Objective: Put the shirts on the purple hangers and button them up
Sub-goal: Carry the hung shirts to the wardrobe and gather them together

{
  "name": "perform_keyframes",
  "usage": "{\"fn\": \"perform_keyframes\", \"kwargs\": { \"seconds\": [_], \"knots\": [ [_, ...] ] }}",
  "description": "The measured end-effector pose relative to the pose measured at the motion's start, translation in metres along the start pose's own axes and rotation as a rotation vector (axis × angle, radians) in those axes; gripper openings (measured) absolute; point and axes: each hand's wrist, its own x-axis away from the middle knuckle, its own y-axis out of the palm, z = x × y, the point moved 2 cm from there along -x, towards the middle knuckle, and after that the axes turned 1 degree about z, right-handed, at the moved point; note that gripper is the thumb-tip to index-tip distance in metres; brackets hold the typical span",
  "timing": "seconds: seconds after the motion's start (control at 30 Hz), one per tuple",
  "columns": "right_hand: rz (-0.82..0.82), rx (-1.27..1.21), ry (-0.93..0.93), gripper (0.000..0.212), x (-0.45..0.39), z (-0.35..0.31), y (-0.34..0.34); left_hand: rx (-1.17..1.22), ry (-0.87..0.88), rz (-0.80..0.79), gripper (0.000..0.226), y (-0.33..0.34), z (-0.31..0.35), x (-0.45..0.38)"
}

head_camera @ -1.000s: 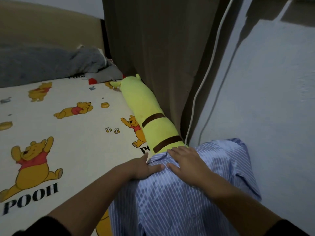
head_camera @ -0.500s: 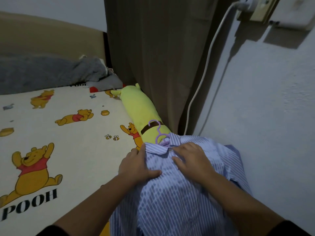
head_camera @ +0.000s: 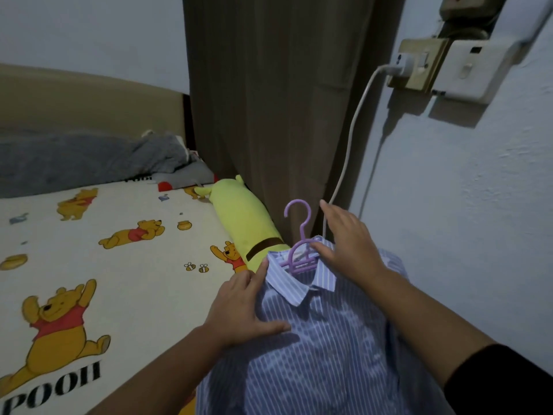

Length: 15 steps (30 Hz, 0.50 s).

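A blue-and-white striped shirt (head_camera: 323, 348) lies front up on the bed's right edge, its collar folded down and the placket closed below it. A purple hanger (head_camera: 300, 244) sits inside the shirt, its hook sticking out of the neck. My left hand (head_camera: 242, 307) lies flat on the shirt's left shoulder, fingers straight. My right hand (head_camera: 347, 244) rests on the right side of the collar, thumb by the hanger's neck, fingers stretched toward the wall.
The bed (head_camera: 89, 265) has a cream sheet with yellow bear prints. A long yellow plush bolster (head_camera: 242, 223) lies beyond the shirt, a grey blanket (head_camera: 83, 157) at the head. A brown curtain (head_camera: 269, 100), a white cable (head_camera: 350, 145) and wall sockets (head_camera: 425, 64) stand behind.
The view has tilted up and the hanger's hook has come fully into sight. My right hand has moved from the chest up to the collar; my left hand has spread flat.
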Motion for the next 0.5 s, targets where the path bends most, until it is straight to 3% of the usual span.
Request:
{"fn": "perform_keyframes", "kwargs": {
  "seconds": [0.27,0.5],
  "knots": [
    [-0.019,0.039,-0.067,0.101,-0.001,-0.009,-0.027,-0.004,0.136,0.043,0.119,-0.018,0.009,-0.005],
    [0.012,0.125,-0.031,0.103,0.020,-0.001,-0.066,0.016,0.249,0.039,0.114,-0.031,0.033,-0.014]
  ]
}}
